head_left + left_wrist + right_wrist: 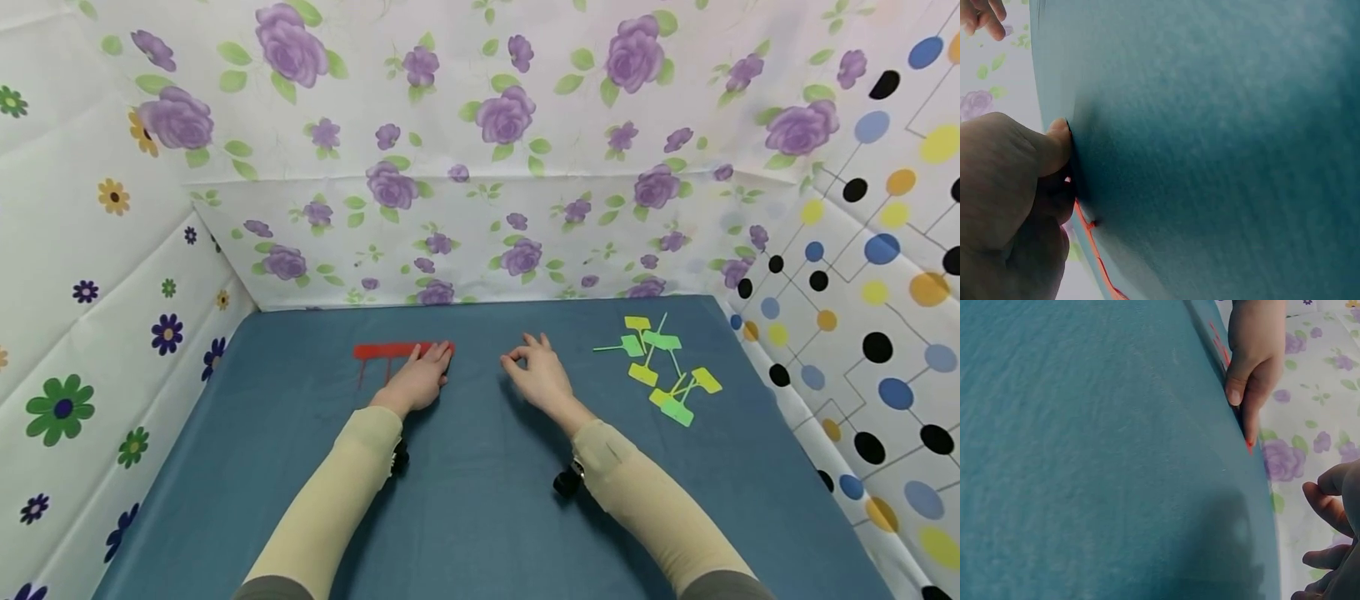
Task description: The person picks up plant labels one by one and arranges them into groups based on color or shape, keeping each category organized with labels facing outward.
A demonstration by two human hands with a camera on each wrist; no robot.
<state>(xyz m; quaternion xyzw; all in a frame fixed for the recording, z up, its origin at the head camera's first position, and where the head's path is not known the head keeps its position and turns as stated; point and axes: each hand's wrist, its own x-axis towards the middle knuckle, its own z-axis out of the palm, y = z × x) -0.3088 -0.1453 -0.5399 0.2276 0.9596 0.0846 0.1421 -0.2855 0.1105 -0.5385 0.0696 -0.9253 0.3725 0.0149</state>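
On the left of the table, red tags with thin stems lie with their heads in a row like one long bar. My left hand rests on the right end of that row, fingers stretched forward over it and hiding part of it. In the left wrist view, the left thumb is down at the tabletop, beside the red edge. My right hand hovers right of the row. Its thumb and index finger are bent toward each other, the other fingers are spread, and nothing shows between them.
Several yellow tags and green tags with thin stems lie loosely heaped at the right. A blue cloth covers the table. Flower-patterned sheets stand behind and at the left, a dotted sheet at the right.
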